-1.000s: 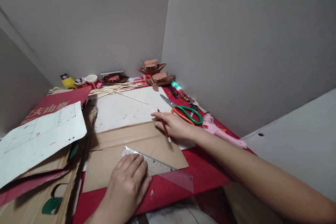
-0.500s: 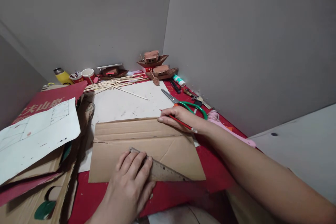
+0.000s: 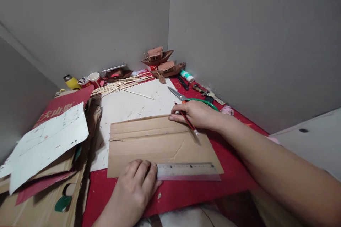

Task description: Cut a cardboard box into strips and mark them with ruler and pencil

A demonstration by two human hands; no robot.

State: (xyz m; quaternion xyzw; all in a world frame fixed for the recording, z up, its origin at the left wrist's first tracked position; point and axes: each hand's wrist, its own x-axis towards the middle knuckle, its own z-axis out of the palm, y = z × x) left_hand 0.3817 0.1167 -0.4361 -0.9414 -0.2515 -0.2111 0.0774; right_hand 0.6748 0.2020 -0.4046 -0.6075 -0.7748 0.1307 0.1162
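A flat piece of brown cardboard (image 3: 149, 149), creased along its upper part, lies in front of me. My left hand (image 3: 137, 186) is closed round the left end of a clear ruler (image 3: 186, 171), which lies along the cardboard's near edge and overhangs it a little. The fingers hide that end of the ruler. At the cardboard's far right edge, my right hand (image 3: 195, 113) pinches the board's rim. A red and black pencil (image 3: 189, 123) is held in the same hand, its rubber end pointing towards me. Green-handled scissors (image 3: 179, 94) lie just beyond this hand, partly covered by it.
White paper (image 3: 133, 106) lies under the cardboard on a red tablecloth (image 3: 234, 163). Behind are thin wooden sticks (image 3: 122, 86), model boats (image 3: 167, 67), paper cups (image 3: 94, 78) and a yellow bottle (image 3: 71, 82). Stacked cardboard (image 3: 80, 170) with a drawn sheet (image 3: 53, 142) stands left. Walls close the back.
The ruler has turned from a slant across the cardboard to lie along its near edge, with my left hand still on it. The pencil has tilted steeper in my right hand. The view has shifted slightly.
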